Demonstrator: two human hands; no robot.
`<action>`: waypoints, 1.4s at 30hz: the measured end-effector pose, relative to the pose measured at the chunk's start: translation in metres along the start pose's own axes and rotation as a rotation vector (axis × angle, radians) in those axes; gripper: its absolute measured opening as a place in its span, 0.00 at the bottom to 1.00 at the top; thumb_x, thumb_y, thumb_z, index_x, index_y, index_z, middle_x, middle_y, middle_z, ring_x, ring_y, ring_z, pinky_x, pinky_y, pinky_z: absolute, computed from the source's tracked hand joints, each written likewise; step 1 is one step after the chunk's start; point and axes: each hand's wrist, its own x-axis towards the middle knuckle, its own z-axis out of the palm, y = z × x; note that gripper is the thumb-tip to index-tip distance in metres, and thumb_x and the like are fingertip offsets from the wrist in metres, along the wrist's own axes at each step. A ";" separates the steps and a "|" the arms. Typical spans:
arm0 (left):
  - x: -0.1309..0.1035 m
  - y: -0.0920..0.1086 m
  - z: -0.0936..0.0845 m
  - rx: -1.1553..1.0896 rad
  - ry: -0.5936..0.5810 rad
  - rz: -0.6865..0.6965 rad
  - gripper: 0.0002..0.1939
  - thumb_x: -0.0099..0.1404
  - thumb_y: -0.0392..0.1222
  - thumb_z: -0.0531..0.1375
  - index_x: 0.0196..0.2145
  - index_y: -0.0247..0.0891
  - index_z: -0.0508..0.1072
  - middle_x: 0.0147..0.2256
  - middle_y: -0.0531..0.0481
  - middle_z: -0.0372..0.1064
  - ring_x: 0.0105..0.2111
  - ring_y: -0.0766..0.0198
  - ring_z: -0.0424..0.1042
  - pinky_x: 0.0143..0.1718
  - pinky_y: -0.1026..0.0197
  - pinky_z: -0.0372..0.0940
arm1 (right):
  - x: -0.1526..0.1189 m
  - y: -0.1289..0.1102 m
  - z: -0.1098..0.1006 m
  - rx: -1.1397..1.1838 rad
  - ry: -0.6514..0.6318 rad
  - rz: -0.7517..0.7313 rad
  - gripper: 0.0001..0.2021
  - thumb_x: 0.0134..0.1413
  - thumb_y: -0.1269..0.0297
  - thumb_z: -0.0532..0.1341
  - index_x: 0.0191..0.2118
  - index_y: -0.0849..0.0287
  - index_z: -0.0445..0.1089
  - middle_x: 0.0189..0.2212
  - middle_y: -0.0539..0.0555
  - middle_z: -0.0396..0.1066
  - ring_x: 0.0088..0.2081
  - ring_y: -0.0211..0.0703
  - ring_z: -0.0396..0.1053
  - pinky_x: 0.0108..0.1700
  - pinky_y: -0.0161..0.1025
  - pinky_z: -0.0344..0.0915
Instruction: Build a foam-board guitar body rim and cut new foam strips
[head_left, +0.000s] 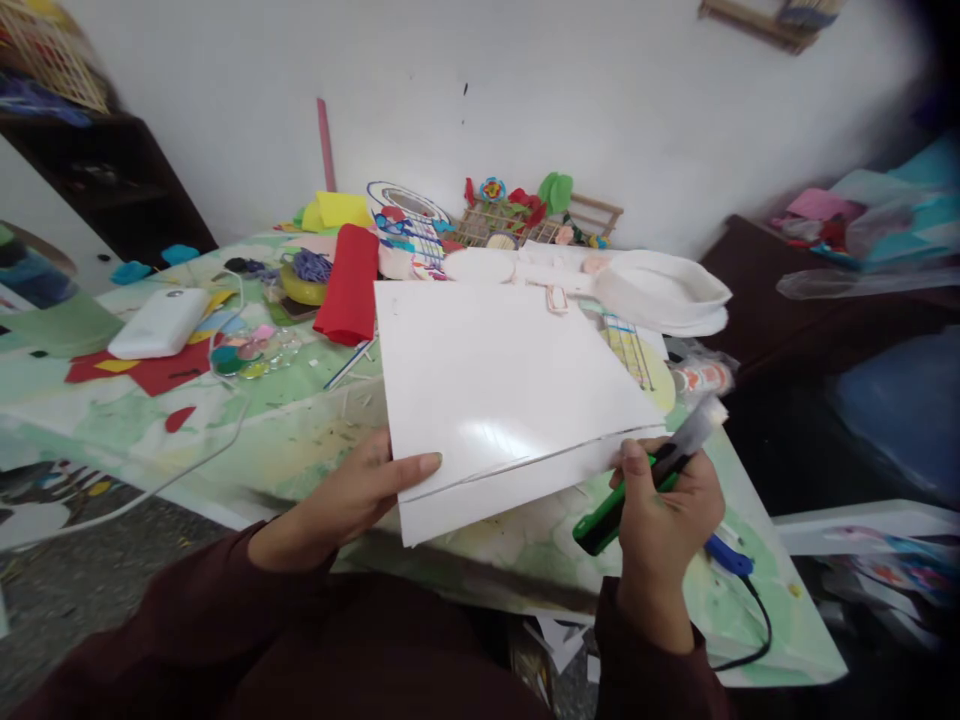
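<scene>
A glossy white board [495, 380] is tilted up above the table, with a dark cut line running across it near its lower edge. My left hand [360, 485] grips its lower left corner, thumb on top and fingers beneath. At the lower right edge, my right hand [667, 510] is closed around a green and black utility knife [607, 520], its thumb close to the board. The knife's far end is blurred, so I cannot tell whether the blade is out. Whether the right fingers also pinch the board is unclear.
Behind the board lie a red roll [349, 285], white cut-out pieces [660, 290] and yellow sheets [337, 210]. A white power bank [161, 322] with a cable is at left. At right are a blue corded tool [727, 555], a bottle in plastic [701, 378] and the table edge [787, 560].
</scene>
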 end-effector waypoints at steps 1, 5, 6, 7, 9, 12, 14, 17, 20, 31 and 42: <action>-0.002 -0.002 0.000 0.044 0.020 0.036 0.31 0.53 0.51 0.65 0.53 0.37 0.69 0.46 0.42 0.73 0.47 0.44 0.70 0.43 0.50 0.67 | 0.001 0.000 0.003 0.037 0.052 0.008 0.12 0.51 0.54 0.61 0.30 0.58 0.63 0.22 0.47 0.64 0.22 0.37 0.62 0.29 0.37 0.60; -0.001 -0.018 0.002 0.135 0.114 0.097 0.29 0.55 0.53 0.64 0.50 0.35 0.70 0.46 0.42 0.72 0.46 0.45 0.69 0.44 0.50 0.67 | 0.003 0.000 0.014 0.085 0.159 0.030 0.12 0.52 0.54 0.60 0.32 0.58 0.62 0.26 0.49 0.65 0.22 0.36 0.63 0.30 0.38 0.62; 0.002 -0.024 0.005 0.128 0.149 0.103 0.29 0.55 0.54 0.64 0.50 0.34 0.70 0.47 0.41 0.72 0.46 0.45 0.69 0.45 0.49 0.66 | 0.003 0.001 0.017 0.063 0.148 0.039 0.13 0.51 0.53 0.60 0.32 0.58 0.62 0.25 0.49 0.65 0.22 0.37 0.63 0.31 0.38 0.63; 0.005 -0.030 0.008 0.115 0.184 0.107 0.29 0.54 0.55 0.64 0.49 0.33 0.70 0.47 0.41 0.71 0.47 0.46 0.69 0.47 0.48 0.65 | 0.001 0.002 0.021 0.043 0.116 0.053 0.14 0.51 0.52 0.61 0.32 0.58 0.63 0.25 0.49 0.65 0.23 0.37 0.63 0.31 0.38 0.63; 0.013 -0.045 0.016 0.085 0.217 0.101 0.30 0.55 0.56 0.63 0.49 0.33 0.69 0.48 0.40 0.70 0.48 0.47 0.68 0.51 0.47 0.63 | -0.003 0.005 0.031 0.034 -0.019 0.102 0.15 0.49 0.50 0.61 0.32 0.59 0.63 0.23 0.49 0.66 0.23 0.38 0.63 0.31 0.37 0.63; 0.024 -0.068 0.031 0.007 0.194 0.073 0.31 0.57 0.56 0.61 0.54 0.36 0.65 0.51 0.40 0.68 0.51 0.48 0.65 0.53 0.45 0.60 | -0.012 0.010 0.049 0.119 -0.332 0.219 0.15 0.50 0.50 0.60 0.32 0.58 0.62 0.23 0.48 0.67 0.21 0.36 0.62 0.27 0.36 0.61; 0.031 -0.084 0.038 -0.055 0.147 0.064 0.30 0.59 0.54 0.60 0.56 0.38 0.63 0.53 0.40 0.67 0.53 0.49 0.64 0.53 0.45 0.60 | -0.016 0.013 0.062 0.139 -0.478 0.249 0.14 0.49 0.51 0.60 0.31 0.57 0.60 0.23 0.48 0.67 0.22 0.37 0.63 0.28 0.37 0.62; 0.038 -0.101 0.043 -0.109 0.075 0.021 0.27 0.59 0.51 0.61 0.54 0.39 0.64 0.53 0.40 0.66 0.52 0.51 0.65 0.53 0.46 0.60 | -0.015 0.020 0.078 0.053 -0.565 0.203 0.12 0.45 0.55 0.61 0.29 0.56 0.59 0.24 0.48 0.65 0.28 0.40 0.64 0.33 0.38 0.62; 0.038 -0.105 0.040 -0.106 -0.010 -0.076 0.26 0.60 0.52 0.60 0.52 0.37 0.65 0.52 0.37 0.65 0.49 0.54 0.67 0.50 0.51 0.62 | -0.006 0.033 0.088 -0.016 -0.612 0.179 0.12 0.44 0.55 0.59 0.29 0.56 0.59 0.27 0.49 0.65 0.31 0.42 0.63 0.36 0.38 0.61; 0.055 -0.041 0.031 1.123 -0.403 0.399 0.15 0.67 0.43 0.51 0.46 0.35 0.71 0.42 0.39 0.71 0.44 0.54 0.69 0.46 0.53 0.62 | 0.019 0.062 0.087 -0.192 -0.725 0.080 0.09 0.47 0.60 0.58 0.32 0.58 0.61 0.31 0.51 0.65 0.34 0.42 0.63 0.39 0.38 0.60; 0.107 -0.088 0.013 1.477 -0.340 0.533 0.26 0.66 0.50 0.52 0.59 0.38 0.61 0.62 0.38 0.53 0.62 0.46 0.49 0.60 0.43 0.39 | 0.003 0.038 0.054 -0.673 -0.775 0.085 0.12 0.63 0.63 0.45 0.43 0.61 0.62 0.38 0.59 0.70 0.39 0.46 0.68 0.37 0.37 0.58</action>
